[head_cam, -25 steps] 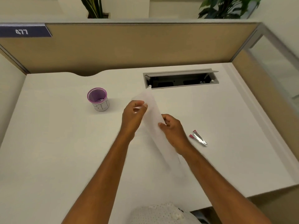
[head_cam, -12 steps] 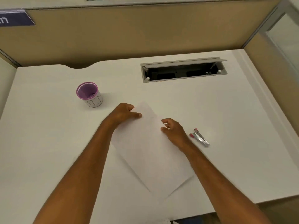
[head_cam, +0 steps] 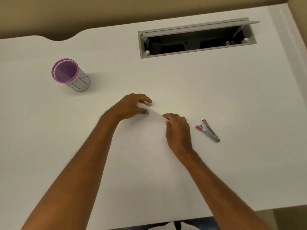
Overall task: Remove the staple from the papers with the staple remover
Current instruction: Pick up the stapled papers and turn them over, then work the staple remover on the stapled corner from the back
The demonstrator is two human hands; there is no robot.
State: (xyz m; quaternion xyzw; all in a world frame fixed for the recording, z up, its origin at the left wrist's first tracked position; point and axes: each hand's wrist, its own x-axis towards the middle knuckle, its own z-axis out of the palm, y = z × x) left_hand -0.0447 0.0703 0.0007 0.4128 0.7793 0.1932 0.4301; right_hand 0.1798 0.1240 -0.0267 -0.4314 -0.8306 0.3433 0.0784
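We see a white tabletop [head_cam: 232, 97] with an open cable tray [head_cam: 196, 40] at upper right. The papers [head_cam: 146, 146] lie flat at centre under our left hand [head_cam: 131, 107], fingers loosely spread, and our right hand [head_cam: 178, 130], curled on their edge. A purple cup [head_cam: 70, 75] stands upper left; the staple remover [head_cam: 208, 131] lies just right, untouched.

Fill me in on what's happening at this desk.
A person has papers lying flat on the white desk, the left hand and right hand resting at the top corner. The staple remover lies untouched to the right, so no staple is pulled yet. A purple cup stands far left.
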